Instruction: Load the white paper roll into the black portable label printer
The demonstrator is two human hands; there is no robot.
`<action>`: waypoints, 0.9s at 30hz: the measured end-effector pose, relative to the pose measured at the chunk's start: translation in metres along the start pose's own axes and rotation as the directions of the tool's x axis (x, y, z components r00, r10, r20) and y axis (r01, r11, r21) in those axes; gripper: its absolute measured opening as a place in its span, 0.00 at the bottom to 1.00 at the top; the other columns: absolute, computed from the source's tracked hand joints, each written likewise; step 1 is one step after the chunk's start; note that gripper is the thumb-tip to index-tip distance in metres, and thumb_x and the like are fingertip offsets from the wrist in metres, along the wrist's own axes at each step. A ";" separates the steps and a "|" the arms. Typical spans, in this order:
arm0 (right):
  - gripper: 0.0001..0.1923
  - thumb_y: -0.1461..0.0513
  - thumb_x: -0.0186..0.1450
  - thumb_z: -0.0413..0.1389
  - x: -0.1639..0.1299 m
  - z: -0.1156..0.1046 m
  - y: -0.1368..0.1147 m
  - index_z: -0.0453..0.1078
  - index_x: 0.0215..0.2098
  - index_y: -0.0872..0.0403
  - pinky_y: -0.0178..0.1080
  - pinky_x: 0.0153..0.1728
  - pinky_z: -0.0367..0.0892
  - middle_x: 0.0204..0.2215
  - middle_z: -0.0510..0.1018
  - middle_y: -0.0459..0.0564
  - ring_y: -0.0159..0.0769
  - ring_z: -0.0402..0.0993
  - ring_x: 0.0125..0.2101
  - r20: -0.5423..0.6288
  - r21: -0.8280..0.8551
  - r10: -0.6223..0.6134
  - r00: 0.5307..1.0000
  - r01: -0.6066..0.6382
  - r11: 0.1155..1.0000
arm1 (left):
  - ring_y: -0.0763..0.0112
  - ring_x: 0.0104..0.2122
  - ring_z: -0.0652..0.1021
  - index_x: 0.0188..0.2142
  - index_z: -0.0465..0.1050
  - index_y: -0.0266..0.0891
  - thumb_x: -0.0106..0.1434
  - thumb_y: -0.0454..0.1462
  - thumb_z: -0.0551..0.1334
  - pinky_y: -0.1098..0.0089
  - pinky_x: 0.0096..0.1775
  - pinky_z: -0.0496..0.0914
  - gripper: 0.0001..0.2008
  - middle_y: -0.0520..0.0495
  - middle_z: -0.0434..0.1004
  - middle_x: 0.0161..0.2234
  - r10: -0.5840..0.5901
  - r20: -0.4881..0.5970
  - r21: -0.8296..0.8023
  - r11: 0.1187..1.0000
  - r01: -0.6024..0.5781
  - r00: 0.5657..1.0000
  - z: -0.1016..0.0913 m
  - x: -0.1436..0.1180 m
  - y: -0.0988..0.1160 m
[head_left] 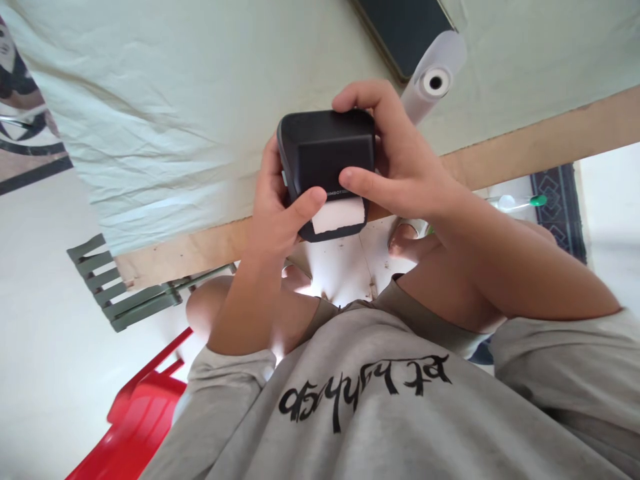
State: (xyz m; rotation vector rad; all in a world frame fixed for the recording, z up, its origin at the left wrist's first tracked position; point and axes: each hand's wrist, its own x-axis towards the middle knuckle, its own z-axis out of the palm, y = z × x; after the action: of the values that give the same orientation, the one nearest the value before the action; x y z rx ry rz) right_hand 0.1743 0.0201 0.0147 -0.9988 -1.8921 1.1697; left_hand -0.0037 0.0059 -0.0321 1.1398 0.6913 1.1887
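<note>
Between my two hands is a small black label printer (333,157), held up over the table's near edge. White label paper (339,216) shows at its lower end, under the printed brand lettering. My left hand (283,203) grips the printer's left side, thumb by the paper and the other fingers mostly hidden behind. Around the right side closes my right hand (400,153), with one finger over the top and the thumb on the front. Just beyond my right hand, a roll of whitish film or paper (434,77) lies on the cloth.
A dark phone-like slab (405,30) lies at the far side of the pale tablecloth (175,100). The wooden table edge (540,127) runs across in front of me. Below stand a red plastic chair (145,413) and a green slatted chair (120,287); a bottle with a green cap (538,200) is at right.
</note>
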 end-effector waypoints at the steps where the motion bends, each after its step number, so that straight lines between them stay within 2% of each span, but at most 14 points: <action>1: 0.29 0.51 0.58 0.51 0.001 0.001 0.003 0.49 0.54 0.52 0.28 0.42 0.67 0.52 0.58 0.50 0.23 0.63 0.43 0.025 0.054 0.012 1.000 -0.014 0.998 | 0.63 0.43 0.76 0.50 0.60 0.50 0.51 0.43 0.65 0.65 0.38 0.75 0.27 0.49 0.71 0.43 -0.016 -0.025 0.009 1.000 0.017 1.000 0.001 -0.001 0.001; 5: 0.33 0.50 0.57 0.53 0.001 0.003 0.010 0.46 0.55 0.52 0.28 0.46 0.66 0.54 0.55 0.49 0.23 0.63 0.45 0.043 0.140 0.004 0.999 -0.010 0.990 | 0.66 0.39 0.77 0.48 0.63 0.49 0.50 0.42 0.66 0.68 0.34 0.74 0.25 0.50 0.72 0.41 -0.039 -0.054 0.010 0.999 0.039 0.998 0.001 -0.002 0.001; 10: 0.32 0.50 0.57 0.52 -0.001 0.006 0.011 0.47 0.55 0.51 0.29 0.51 0.64 0.54 0.57 0.48 0.24 0.62 0.46 -0.008 0.102 -0.041 0.999 0.041 0.994 | 0.66 0.39 0.76 0.49 0.63 0.50 0.50 0.42 0.66 0.68 0.34 0.73 0.26 0.50 0.71 0.41 -0.064 -0.055 0.006 0.998 0.064 0.996 0.001 -0.001 0.003; 16: 0.32 0.49 0.58 0.51 -0.001 0.007 0.013 0.46 0.55 0.50 0.32 0.52 0.64 0.54 0.57 0.48 0.26 0.61 0.49 -0.018 0.031 -0.058 0.998 0.058 0.998 | 0.66 0.38 0.75 0.47 0.63 0.53 0.50 0.43 0.66 0.67 0.33 0.72 0.25 0.51 0.71 0.41 -0.103 -0.075 0.037 0.994 0.106 0.992 0.003 -0.002 0.006; 22: 0.33 0.49 0.58 0.51 -0.002 0.008 0.013 0.45 0.56 0.50 0.32 0.52 0.64 0.56 0.56 0.49 0.25 0.62 0.46 -0.012 0.030 -0.020 1.000 0.021 0.999 | 0.66 0.37 0.74 0.45 0.66 0.53 0.49 0.42 0.66 0.66 0.33 0.70 0.22 0.51 0.71 0.39 -0.135 -0.092 0.032 0.990 0.138 0.987 0.004 -0.001 0.009; 27: 0.32 0.51 0.59 0.51 -0.002 0.008 0.014 0.46 0.56 0.53 0.30 0.48 0.65 0.54 0.57 0.49 0.24 0.62 0.45 -0.027 0.015 -0.068 0.997 0.068 0.998 | 0.66 0.36 0.74 0.43 0.67 0.54 0.49 0.42 0.66 0.66 0.32 0.69 0.20 0.52 0.72 0.38 -0.150 -0.116 0.015 0.988 0.153 0.982 0.007 -0.001 0.012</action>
State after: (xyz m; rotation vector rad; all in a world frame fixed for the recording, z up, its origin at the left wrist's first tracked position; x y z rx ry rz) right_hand 0.1721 0.0195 -0.0012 -0.9300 -1.8788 1.1251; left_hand -0.0021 0.0021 -0.0184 1.0251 0.8674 1.1249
